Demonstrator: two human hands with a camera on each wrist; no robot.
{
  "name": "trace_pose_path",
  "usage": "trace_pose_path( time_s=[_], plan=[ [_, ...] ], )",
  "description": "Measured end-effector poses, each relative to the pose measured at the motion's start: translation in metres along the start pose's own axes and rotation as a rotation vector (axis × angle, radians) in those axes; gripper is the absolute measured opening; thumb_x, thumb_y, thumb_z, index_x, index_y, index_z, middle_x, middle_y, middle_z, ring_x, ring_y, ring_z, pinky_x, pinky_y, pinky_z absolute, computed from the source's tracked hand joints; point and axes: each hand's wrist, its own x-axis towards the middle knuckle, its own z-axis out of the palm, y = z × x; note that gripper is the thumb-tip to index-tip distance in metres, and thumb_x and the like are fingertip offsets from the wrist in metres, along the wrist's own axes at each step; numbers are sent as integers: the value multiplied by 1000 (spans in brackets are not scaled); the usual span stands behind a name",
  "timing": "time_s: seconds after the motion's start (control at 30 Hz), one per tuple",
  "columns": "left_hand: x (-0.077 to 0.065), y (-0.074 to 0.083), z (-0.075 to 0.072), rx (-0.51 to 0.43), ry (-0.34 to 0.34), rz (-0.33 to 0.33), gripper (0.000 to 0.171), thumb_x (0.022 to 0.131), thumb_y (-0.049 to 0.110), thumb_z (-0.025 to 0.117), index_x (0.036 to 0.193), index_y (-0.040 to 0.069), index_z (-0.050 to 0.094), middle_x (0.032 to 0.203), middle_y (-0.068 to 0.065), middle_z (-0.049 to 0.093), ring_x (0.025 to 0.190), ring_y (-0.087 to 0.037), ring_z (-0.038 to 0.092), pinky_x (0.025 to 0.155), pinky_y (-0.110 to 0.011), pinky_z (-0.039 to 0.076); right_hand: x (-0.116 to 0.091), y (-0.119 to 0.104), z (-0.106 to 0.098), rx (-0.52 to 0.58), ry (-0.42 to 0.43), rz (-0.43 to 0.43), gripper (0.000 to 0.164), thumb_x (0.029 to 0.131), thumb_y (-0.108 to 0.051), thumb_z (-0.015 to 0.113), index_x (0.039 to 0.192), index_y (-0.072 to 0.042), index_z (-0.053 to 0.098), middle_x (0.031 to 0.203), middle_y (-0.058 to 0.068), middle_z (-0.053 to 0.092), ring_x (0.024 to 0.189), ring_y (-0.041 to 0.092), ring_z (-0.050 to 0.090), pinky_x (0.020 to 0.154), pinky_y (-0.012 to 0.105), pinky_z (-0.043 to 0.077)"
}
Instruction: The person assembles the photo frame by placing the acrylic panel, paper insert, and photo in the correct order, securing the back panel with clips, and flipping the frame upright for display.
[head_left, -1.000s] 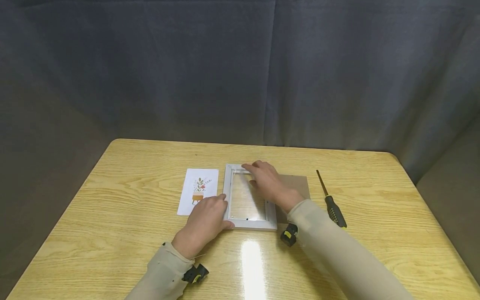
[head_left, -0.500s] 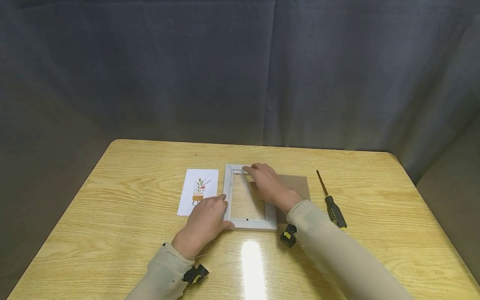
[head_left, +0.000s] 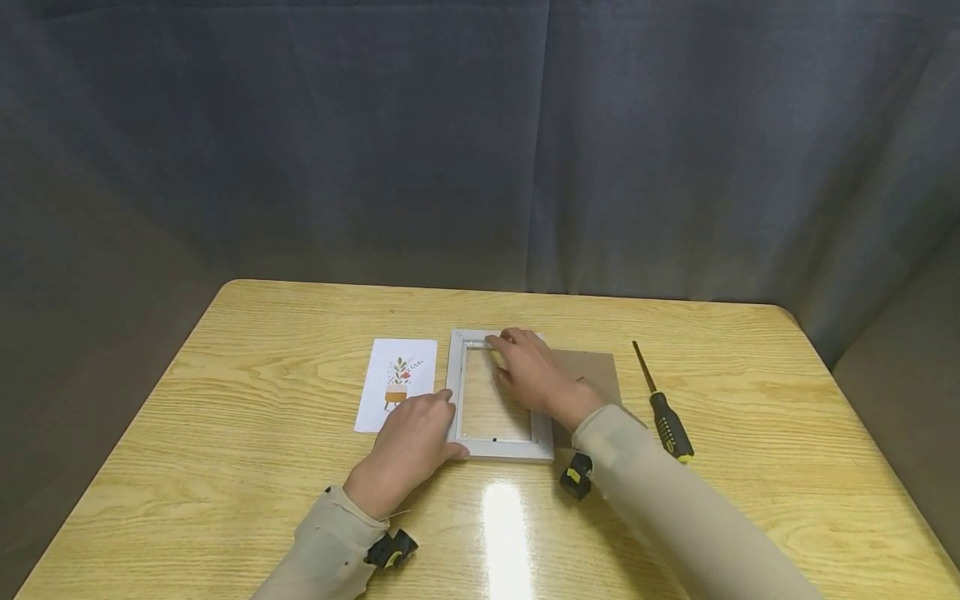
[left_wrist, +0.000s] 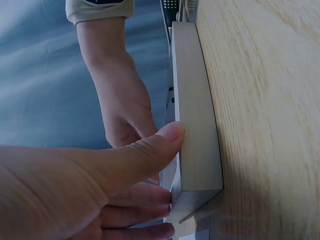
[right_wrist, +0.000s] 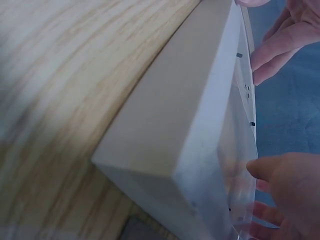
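A pale picture frame (head_left: pixel 501 450) lies back side up on the table, with a clear pane (head_left: pixel 491 400) inside its opening. My left hand (head_left: pixel 412 437) grips the near left corner. In the left wrist view, the thumb of that left hand (left_wrist: pixel 110 185) presses the outer edge while its fingers reach the adjoining side. My right hand (head_left: pixel 532 371) reaches over the opening, its fingertips at the far inner edge. In the right wrist view, the right hand's (right_wrist: pixel 295 185) thumb is at the clear pane. A brown backing board (head_left: pixel 596 371) lies partly under the right forearm.
Left of the frame lies a white card (head_left: pixel 375 375) printed with a potted plant. A screwdriver (head_left: pixel 667 421) with a black and yellow handle lies to the right. The wooden table (head_left: pixel 300 333) ends before a dark grey curtain (head_left: pixel 480 167).
My right thumb and fingers have shifted slightly at the far part of the opening. The left hand, frame, card and screwdriver stay where they were.
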Motion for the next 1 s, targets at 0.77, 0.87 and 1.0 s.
trace_pose_path(
  time_s=[0.77,0.87,1.0],
  plan=[
    [0,-1,1,7,23,8,43,64,35,94,75,1,72,120,-21,73,86,-35,73,73,-44,59,-2,1,3,26,22,-26,41,99,-14,62,140,-5,59,137,21,58,131,37,52,114,47,40],
    [0,-1,1,7,23,10,43,65,35,94,76,0,72,120,-21,73,86,-35,73,73,-44,59,-3,1,2,34,29,-30,41,99,-14,62,139,-6,60,137,20,58,130,37,52,113,48,41],
    [0,-1,1,14,25,13,43,64,36,94,78,0,72,118,-20,73,82,-33,72,71,-43,58,-4,0,0,42,47,-34,40,98,-15,64,137,-7,61,137,20,58,130,37,52,113,48,41]
  ],
)
